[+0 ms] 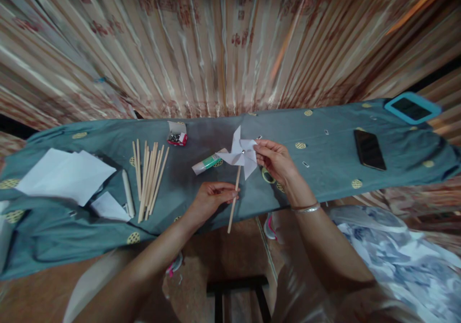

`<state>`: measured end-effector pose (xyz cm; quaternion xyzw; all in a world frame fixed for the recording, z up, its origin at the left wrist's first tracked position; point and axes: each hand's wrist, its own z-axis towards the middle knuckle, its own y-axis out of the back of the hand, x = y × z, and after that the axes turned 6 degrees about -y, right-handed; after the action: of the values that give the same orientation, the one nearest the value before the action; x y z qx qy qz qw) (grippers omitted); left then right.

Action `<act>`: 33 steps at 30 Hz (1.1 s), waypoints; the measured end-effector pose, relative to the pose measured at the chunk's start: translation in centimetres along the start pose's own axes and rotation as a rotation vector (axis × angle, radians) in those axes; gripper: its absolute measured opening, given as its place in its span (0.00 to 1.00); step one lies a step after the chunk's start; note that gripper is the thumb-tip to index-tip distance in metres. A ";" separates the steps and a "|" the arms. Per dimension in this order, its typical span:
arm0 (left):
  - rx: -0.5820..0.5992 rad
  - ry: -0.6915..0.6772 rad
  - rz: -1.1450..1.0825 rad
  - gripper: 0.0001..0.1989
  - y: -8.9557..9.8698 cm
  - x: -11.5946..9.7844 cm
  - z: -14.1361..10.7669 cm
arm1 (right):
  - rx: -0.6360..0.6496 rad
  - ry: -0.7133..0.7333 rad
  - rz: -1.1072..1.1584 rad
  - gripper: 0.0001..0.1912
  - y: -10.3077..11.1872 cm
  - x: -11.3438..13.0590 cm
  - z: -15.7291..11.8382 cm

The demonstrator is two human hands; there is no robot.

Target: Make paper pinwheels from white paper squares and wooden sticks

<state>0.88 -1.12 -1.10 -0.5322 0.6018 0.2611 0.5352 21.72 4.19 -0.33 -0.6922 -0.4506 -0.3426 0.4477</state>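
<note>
A white paper pinwheel (236,153) with a small metal pin at its middle is fixed near the top of a thin wooden stick (232,216). My left hand (212,198) is closed around the stick below the blades. My right hand (274,158), with a bracelet on its wrist, pinches one blade from the right side. Behind the pinwheel, a green and white glue stick (209,163) lies on the cloth. A roll of tape (267,175) shows partly beneath my right hand.
Several wooden sticks (151,179) lie left of centre beside a pale pen-like rod (127,193) and white paper sheets (65,171). An opened small box of metal pins (177,135) stands behind. A phone (370,149) and blue-framed device (412,107) lie right on the green tablecloth (331,155).
</note>
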 end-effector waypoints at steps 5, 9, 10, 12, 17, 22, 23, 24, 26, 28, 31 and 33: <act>-0.001 0.003 0.004 0.15 0.1 0.0 0.0 | 0.079 -0.020 -0.024 0.22 -0.2 0.2 -0.5; -0.003 0.001 0.009 0.15 0.1 0.0 0.0 | 0.130 -0.018 -0.049 0.23 -0.4 0.2 -0.9; -0.002 -0.001 0.009 0.14 0.1 0.0 0.0 | 0.134 -0.017 -0.052 0.23 -0.4 0.2 -0.9; 0.000 -0.004 0.004 0.13 0.1 0.0 0.0 | 0.140 -0.019 -0.055 0.22 -0.4 0.1 -0.9; -0.005 0.001 -0.011 0.13 0.1 0.1 0.1 | 0.136 -0.025 -0.039 0.21 -0.4 0.0 -0.9; 0.001 -0.002 -0.023 0.13 0.2 0.1 0.0 | 0.147 -0.006 -0.046 0.20 -0.5 -0.2 -1.0; 0.001 -0.002 -0.024 0.13 0.2 0.1 0.0 | 0.147 -0.006 -0.043 0.20 -0.5 -0.2 -1.0; 0.001 -0.001 -0.026 0.13 0.2 0.1 0.0 | 0.146 -0.007 -0.039 0.20 -0.5 -0.2 -1.0; -0.002 -0.002 -0.029 0.13 0.2 0.1 -0.1 | 0.138 -0.015 -0.033 0.21 -0.6 -0.2 -1.0; -0.009 -0.008 -0.026 0.13 0.3 0.1 0.0 | 0.126 -0.025 -0.018 0.23 -0.8 -0.2 -1.1; -0.018 -0.008 -0.023 0.14 0.4 0.2 0.1 | 0.111 -0.049 0.013 0.22 -1.0 -0.2 -1.1; -0.023 -0.005 -0.019 0.14 0.4 0.2 0.2 | 0.101 -0.058 0.027 0.22 -1.0 -0.2 -1.2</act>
<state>0.61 -0.88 -1.42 -0.5432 0.5924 0.2642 0.5331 20.59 3.23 0.25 -0.6845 -0.4708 -0.2931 0.4732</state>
